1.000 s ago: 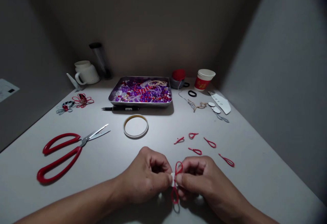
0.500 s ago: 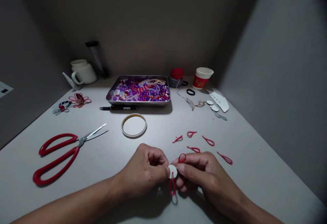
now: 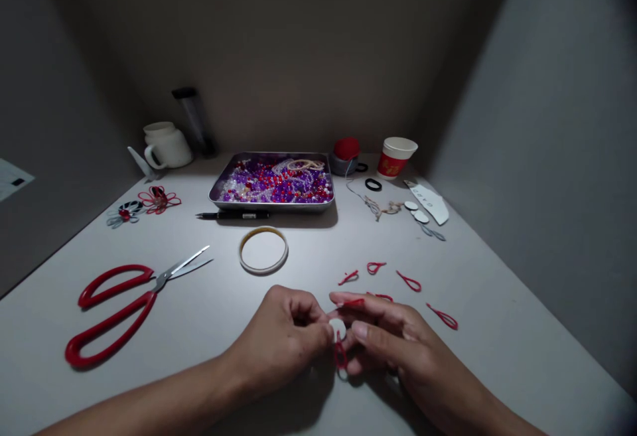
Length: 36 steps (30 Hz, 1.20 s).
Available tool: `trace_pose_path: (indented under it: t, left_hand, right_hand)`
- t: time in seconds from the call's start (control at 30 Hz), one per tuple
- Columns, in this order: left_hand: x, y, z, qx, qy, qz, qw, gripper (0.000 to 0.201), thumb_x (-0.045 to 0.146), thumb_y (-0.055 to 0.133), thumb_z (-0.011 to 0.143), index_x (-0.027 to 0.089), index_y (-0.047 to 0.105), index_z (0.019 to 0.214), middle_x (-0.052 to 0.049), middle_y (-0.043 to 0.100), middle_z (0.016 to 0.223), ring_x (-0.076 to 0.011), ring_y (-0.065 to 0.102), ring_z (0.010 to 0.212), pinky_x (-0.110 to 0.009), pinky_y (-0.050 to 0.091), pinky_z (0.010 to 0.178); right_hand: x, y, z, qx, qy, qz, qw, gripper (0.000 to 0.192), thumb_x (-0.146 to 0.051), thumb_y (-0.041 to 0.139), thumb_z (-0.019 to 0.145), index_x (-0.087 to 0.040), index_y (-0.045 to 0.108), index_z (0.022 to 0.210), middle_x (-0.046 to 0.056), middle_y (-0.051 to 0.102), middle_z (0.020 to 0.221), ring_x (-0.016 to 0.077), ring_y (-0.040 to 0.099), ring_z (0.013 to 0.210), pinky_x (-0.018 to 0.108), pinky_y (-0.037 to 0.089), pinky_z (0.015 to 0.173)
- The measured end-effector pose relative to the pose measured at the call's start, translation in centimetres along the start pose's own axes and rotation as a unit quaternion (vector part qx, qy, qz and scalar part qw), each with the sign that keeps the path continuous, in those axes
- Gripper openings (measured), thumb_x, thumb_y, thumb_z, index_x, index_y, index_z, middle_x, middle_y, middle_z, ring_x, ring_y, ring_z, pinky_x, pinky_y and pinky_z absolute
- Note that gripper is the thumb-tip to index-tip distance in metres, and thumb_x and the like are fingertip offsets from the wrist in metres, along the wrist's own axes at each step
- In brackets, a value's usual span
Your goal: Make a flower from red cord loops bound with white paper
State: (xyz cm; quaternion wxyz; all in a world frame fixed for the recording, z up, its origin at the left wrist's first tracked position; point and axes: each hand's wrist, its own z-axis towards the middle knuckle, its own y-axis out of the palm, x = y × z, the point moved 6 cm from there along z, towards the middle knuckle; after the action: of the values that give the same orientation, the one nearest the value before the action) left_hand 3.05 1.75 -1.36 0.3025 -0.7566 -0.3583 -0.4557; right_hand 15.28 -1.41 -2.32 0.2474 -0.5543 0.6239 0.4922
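My left hand (image 3: 291,333) is closed, its thumb and forefinger pinching the edge of a small white disc (image 3: 337,328). From the disc's lower part hangs a red cord loop (image 3: 340,355), with a grey loop end (image 3: 343,374) below it. My right hand (image 3: 388,340) is beside the disc, its thumb parted from the forefinger. Another red cord loop lies along that forefinger (image 3: 352,302), carried by the right hand; how it is gripped is partly hidden. Several loose red cord loops (image 3: 409,281) lie on the table beyond the right hand.
Red-handled scissors (image 3: 117,303) lie open at left. Ahead are a tape roll (image 3: 263,270), a black pen (image 3: 231,216) and a metal tray (image 3: 271,208) of beads. Wire flowers (image 3: 159,200), a white jug (image 3: 169,147), a paper cup (image 3: 397,157) and grey loops (image 3: 432,231) stand or lie farther back.
My right thumb has moved off the forefinger, and the red loop that stood pinched between them now lies along the forefinger. The left hand keeps its pinch on the disc.
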Motion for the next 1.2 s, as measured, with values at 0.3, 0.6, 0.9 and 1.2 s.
trace_pose_path:
  t: [0.3,0.6,0.9,1.2]
  left_hand:
    - [0.2,0.3,0.0,0.013,0.017,0.022,1.0,0.026,0.033,0.058,0.07,0.013,0.052,0.054,0.003,0.047,0.048,-0.008,0.036,0.047,-0.02,0.027,0.045]
    - [1.9,-0.6,-0.7,0.08,0.113,0.166,0.976,0.027,0.033,0.063,0.071,0.015,0.056,0.089,0.002,0.051,0.065,-0.0117,0.046,0.058,-0.022,0.036,0.053]
    - [3.5,1.6,-2.6,0.03,0.24,0.259,0.935,0.009,0.02,0.057,0.075,0.012,0.06,0.078,-0.003,0.055,0.067,-0.0121,0.049,0.058,-0.023,0.037,0.054]
    - [2.8,-1.1,-1.6,0.127,0.247,0.16,0.947,0.017,0.008,0.045,0.079,0.016,0.06,0.08,0.0,0.058,0.068,-0.0095,0.051,0.059,-0.019,0.039,0.054]
  right_hand:
    - [-0.7,0.0,0.1,0.038,0.0,-0.074,0.996,0.031,-0.032,0.073,0.063,-0.014,0.055,0.08,-0.005,0.053,0.055,0.009,0.052,0.048,0.022,0.042,0.049]
    - [-1.3,1.0,-0.4,-0.001,-0.07,-0.339,0.938,0.012,-0.009,0.049,0.068,-0.015,0.06,0.067,-0.003,0.048,0.058,0.0097,0.041,0.054,0.021,0.032,0.047]
    - [-1.3,2.0,-1.0,-0.04,-0.131,-0.413,0.9,0.014,-0.004,0.048,0.064,-0.017,0.053,0.061,-0.002,0.054,0.064,0.0121,0.048,0.06,0.022,0.035,0.052]
    - [-0.9,0.5,-0.5,0.009,-0.007,-0.193,0.981,0.043,-0.01,0.056,0.067,-0.014,0.055,0.11,-0.003,0.051,0.071,0.009,0.048,0.054,0.023,0.04,0.05]
